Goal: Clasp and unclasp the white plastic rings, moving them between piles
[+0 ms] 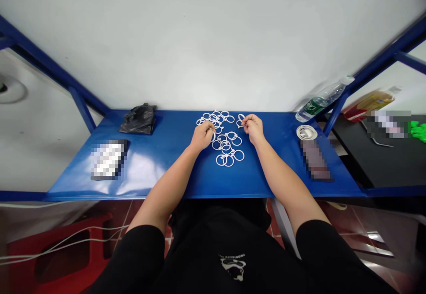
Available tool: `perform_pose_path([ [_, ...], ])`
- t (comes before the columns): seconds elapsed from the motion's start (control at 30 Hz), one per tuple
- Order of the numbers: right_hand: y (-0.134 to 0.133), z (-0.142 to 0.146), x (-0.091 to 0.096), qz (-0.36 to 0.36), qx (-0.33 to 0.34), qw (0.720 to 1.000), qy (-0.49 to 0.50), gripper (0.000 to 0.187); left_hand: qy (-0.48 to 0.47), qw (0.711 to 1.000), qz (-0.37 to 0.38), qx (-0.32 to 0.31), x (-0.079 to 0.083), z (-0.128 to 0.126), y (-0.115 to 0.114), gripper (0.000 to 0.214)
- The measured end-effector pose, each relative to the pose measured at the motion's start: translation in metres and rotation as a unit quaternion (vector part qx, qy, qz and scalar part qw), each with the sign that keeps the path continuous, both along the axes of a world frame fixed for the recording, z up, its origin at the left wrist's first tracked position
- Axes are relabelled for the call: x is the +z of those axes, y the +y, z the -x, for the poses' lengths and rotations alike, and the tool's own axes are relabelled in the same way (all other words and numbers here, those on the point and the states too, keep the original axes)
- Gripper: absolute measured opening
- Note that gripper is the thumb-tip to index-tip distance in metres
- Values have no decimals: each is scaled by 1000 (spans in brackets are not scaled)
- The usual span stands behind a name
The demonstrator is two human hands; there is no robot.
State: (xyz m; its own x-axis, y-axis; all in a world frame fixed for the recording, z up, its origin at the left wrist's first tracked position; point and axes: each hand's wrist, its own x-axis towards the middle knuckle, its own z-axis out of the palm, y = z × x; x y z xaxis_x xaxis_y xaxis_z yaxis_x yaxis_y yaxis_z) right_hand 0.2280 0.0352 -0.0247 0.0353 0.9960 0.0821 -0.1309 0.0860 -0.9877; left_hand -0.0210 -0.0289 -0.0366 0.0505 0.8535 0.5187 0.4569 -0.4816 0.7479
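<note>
Several thin white rings (228, 160) with small knobs, like curtain rings, lie in loose groups on the blue table (173, 169). My left hand (201, 136) is closed at the left side of the groups, pinching a white ring (213, 137) at its fingertips. To the right, my right hand (253, 129) is also closed, with white rings (241, 118) at its fingertips; whether it is one ring or two is hard to make out. Behind my left hand spreads another group of white rings (216, 115), near the wall.
A crumpled black plastic bag (139, 119) sits at the back left, with a blurred-out flat item (109, 160) before it. On the right are a water bottle (321, 101), a coiled white cable (306, 132) and a blurred-out dark phone-like slab (315, 160). Blue frame bars (82, 109) flank the table.
</note>
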Motion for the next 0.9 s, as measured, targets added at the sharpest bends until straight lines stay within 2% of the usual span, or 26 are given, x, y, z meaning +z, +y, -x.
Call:
perform_pose_path([
  [0.1,-5,3,2,-29,15,999,-22,9,-13,1000,24,-10,-1,-1,-2,28],
  [0.2,-15,6,5,-70,76,990,-97,26,-34,998,33,-30,-1,-3,-5,32],
  [0.27,-25,9,9,-107,140,966,-189,31,-59,996,39,-48,-1,-4,-6,36],
  [0.33,-35,12,12,-151,199,929,-273,28,-59,996,37,-55,-1,-5,-7,39],
  [0.4,-41,14,16,-185,227,900,-324,26,-20,999,19,-25,1,-5,-6,39],
  [0.47,-42,14,17,-190,207,892,-355,28,29,999,-10,36,4,-2,-4,33],
  [0.57,-33,7,14,-178,111,891,-402,32,90,990,-27,101,6,4,-1,24],
  [0.6,-27,3,12,-176,79,888,-416,33,111,988,-23,105,6,6,0,22],
  [0.67,-17,-5,7,-177,58,876,-444,36,151,983,-8,101,5,7,0,21],
  [0.8,-4,-15,-2,-153,75,861,-479,33,214,973,32,86,0,4,1,27],
  [0.9,-3,-15,-1,-131,77,858,-491,33,246,965,57,71,-1,2,0,20],
])
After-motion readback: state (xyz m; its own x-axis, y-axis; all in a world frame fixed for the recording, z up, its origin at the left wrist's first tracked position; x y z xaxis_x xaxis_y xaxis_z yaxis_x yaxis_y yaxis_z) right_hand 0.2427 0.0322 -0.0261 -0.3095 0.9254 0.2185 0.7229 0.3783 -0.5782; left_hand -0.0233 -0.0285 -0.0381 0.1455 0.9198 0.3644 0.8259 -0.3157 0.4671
